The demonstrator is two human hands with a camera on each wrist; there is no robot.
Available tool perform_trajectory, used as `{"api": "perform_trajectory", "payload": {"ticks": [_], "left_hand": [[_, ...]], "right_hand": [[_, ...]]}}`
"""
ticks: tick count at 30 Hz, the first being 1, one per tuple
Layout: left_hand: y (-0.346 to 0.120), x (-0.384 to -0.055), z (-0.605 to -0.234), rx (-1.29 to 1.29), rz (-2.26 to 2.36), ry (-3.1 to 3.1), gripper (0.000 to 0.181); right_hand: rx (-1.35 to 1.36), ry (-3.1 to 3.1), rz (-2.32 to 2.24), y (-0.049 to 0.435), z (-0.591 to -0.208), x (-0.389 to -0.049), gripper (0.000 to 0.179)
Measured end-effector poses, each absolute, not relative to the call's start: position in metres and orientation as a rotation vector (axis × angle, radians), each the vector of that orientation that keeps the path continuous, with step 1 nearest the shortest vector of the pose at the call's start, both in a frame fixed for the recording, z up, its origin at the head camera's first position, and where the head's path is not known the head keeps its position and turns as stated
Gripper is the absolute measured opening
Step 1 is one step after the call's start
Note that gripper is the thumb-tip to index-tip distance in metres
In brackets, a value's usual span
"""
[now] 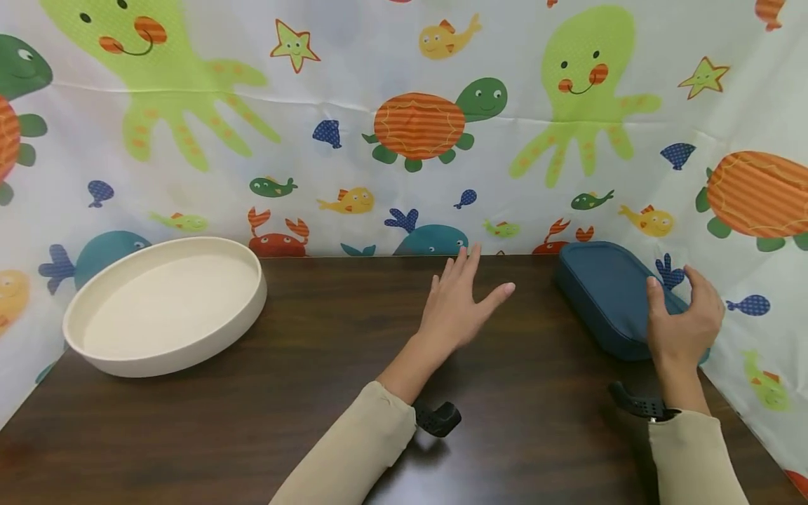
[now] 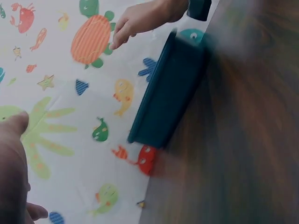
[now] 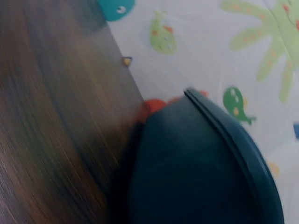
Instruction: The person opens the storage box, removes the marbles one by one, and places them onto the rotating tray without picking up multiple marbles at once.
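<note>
as seen from the head camera, holding the left hand [image 1: 451, 301] out above the dark brown wooden table [image 1: 341, 330], near its middle, with fingers straight and spread and thumb stretched wide, gripping nothing. holding the right hand [image 1: 684, 326] beside the near right end of the navy blue case [image 1: 615, 287], with thumb and fingers set wide apart in a loose curve, likewise gripping nothing; parted from it by a strip of visible cloth in the left wrist view. as for the case, standing on the right side of the table, close to the back, with rounded corners, a flat top and a rim running round it. in the right wrist view, filling the lower right with one dark end and a ridged edge, too dim for finer detail. at far left, well apart from both hands, a round shallow cream tray [image 1: 170, 363]. behind, a white cloth [image 1: 366, 70] printed with turtles, octopuses, crabs, whales and fish. round the wrists, black bands [image 1: 438, 421]; on the forearms, beige sleeves [image 1: 356, 445].
</note>
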State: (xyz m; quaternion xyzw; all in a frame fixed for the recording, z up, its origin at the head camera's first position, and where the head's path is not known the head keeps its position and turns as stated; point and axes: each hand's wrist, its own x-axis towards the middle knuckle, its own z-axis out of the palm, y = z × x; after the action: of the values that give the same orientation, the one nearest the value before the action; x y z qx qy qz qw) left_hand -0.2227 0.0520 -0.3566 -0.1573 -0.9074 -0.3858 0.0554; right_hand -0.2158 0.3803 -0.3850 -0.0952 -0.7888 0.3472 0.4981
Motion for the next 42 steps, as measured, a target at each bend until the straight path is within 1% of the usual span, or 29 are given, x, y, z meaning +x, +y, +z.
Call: {"api": "perform_trajectory", "payload": {"ticks": [4,9,12,16,19,23,28,33,38,42], "left_hand": [[0.072,-0.224,-0.367,-0.496,-1.364,-2.753,0.084],[0.099,-0.219,-0.384,-0.493,-1.705,-2.727,0.082],[0.116,-0.216,-0.391,-0.505,-1.695,-2.740,0.084],[0.129,-0.215,-0.394,-0.511,-1.709,-2.695,0.084],[0.136,-0.216,-0.399,-0.521,-1.779,-2.655,0.080],[0.138,-0.216,-0.414,-0.505,-1.743,-2.712,0.076],[0.137,-0.214,-0.429,-0.508,-1.653,-2.760,0.080],[0.138,-0.214,-0.432,-0.516,-1.598,-2.768,0.080],[0.135,-0.215,-0.433,-0.586,-1.552,-2.768,0.075],[0.134,-0.216,-0.435,-0.624,-1.525,-2.798,0.073]], "right_hand": [[-0.350,-1.909,0.919,0.391,-0.391,-0.214,0.053],[-0.489,-1.952,1.051,0.400,-0.403,-0.211,0.052],[-0.621,-1.946,1.190,0.406,-0.407,-0.212,0.051],[-0.802,-1.867,1.387,0.407,-0.408,-0.213,0.055],[-0.856,-1.802,1.463,0.407,-0.408,-0.213,0.062],[-0.854,-1.694,1.544,0.407,-0.412,-0.212,0.063],[-0.740,-1.514,1.641,0.408,-0.421,-0.214,0.052],[-0.679,-1.525,1.689,0.404,-0.424,-0.217,0.045],[-0.728,-1.537,1.705,0.394,-0.424,-0.217,0.044],[-0.706,-1.544,1.673,0.385,-0.427,-0.214,0.043]]}}
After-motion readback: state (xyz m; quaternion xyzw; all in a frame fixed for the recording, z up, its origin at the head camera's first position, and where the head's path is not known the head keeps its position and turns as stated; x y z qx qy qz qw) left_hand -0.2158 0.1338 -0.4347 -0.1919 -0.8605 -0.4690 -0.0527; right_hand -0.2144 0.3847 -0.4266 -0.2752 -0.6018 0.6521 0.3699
